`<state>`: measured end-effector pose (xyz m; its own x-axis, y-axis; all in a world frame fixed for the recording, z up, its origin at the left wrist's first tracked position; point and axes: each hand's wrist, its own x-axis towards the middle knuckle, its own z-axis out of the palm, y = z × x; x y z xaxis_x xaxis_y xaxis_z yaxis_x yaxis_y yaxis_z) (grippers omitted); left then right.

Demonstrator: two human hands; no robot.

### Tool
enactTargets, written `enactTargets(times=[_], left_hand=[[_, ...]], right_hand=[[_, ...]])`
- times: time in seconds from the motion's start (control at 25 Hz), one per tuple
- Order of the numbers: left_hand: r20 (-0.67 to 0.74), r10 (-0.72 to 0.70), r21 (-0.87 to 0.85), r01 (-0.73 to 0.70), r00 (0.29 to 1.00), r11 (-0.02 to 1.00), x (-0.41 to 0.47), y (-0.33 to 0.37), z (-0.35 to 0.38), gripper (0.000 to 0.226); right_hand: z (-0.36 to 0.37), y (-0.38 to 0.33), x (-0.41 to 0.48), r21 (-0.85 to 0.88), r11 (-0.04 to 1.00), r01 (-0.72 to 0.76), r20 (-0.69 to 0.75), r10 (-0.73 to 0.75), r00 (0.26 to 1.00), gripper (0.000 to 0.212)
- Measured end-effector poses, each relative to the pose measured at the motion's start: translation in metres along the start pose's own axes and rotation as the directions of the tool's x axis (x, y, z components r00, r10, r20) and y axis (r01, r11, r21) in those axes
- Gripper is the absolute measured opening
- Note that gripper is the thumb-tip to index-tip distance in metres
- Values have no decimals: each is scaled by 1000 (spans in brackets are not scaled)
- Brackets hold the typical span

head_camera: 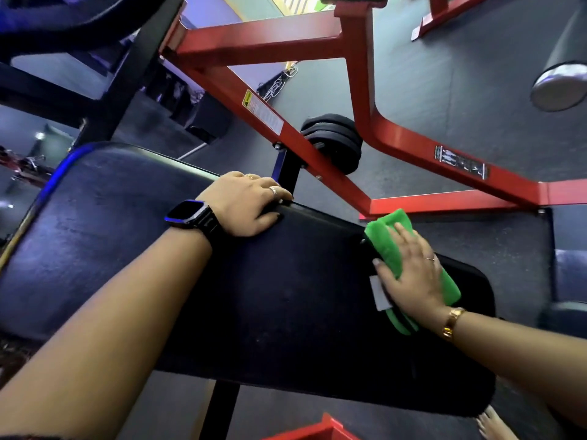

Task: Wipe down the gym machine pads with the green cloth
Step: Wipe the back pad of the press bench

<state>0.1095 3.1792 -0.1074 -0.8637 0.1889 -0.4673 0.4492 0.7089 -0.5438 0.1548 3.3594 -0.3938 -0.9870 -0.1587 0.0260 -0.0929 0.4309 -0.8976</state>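
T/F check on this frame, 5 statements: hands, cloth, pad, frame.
1. The right hand presses flat on the green cloth. True.
2. The green cloth lies on the floor. False: it lies on the black pad, near its far edge.
3. The left hand holds the far edge of the black pad, fingers bent over it. True.
4. The machine frame beyond the pad is blue. False: it is red.
5. The black smartwatch is on the right wrist. False: it is on the left wrist; the right wrist has a gold watch.
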Motion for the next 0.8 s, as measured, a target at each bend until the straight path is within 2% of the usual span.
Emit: enactTargets(times=[0.08, 0.16, 0.2, 0.28, 0.36, 0.44, 0.52, 0.56, 0.68, 0.76, 0.8], left_hand=[[9, 30, 17, -31, 999, 999, 8, 14, 5, 58], [16, 44, 40, -44, 999, 998, 14, 24, 9, 65], [18, 44, 42, -45, 999, 998, 15, 26, 9, 68], [12, 50, 43, -51, 999, 998, 16, 27, 10, 67], [3, 55, 48, -55, 999, 997, 14, 27, 10, 62], [6, 52, 42, -52, 999, 998, 13, 28, 10, 57], [3, 43, 41, -43, 999, 998, 14, 27, 10, 57], [1, 38, 40, -38, 999, 998, 15, 27, 9, 59], [2, 39, 59, -39, 999, 998, 17, 28, 10, 68], [5, 38, 57, -38, 999, 998, 18, 28, 10, 68], [10, 35, 57, -35, 999, 998, 18, 28, 9, 67]], right_hand=[[6, -37, 15, 21, 996, 82, 11, -82, 997, 73], [9, -78, 32, 62, 965, 256, 53, -259, 964, 69], [8, -86, 37, 75, 946, 315, 74, -320, 944, 68], [5, -62, 36, 69, 937, 343, 83, -348, 934, 68], [4, -10, 17, 35, 963, 267, 51, -269, 962, 68], [0, 29, -2, 31, 995, 96, 20, -96, 995, 69], [1, 15, 0, 0, 1000, 3, 19, -3, 1000, 73], [3, -8, 10, 3, 1000, 19, 31, -19, 999, 74], [3, -69, 39, 61, 965, 256, 120, -262, 958, 69], [3, -54, 43, 56, 930, 364, 139, -368, 919, 68], [3, -30, 37, 47, 927, 372, 122, -375, 919, 68]])
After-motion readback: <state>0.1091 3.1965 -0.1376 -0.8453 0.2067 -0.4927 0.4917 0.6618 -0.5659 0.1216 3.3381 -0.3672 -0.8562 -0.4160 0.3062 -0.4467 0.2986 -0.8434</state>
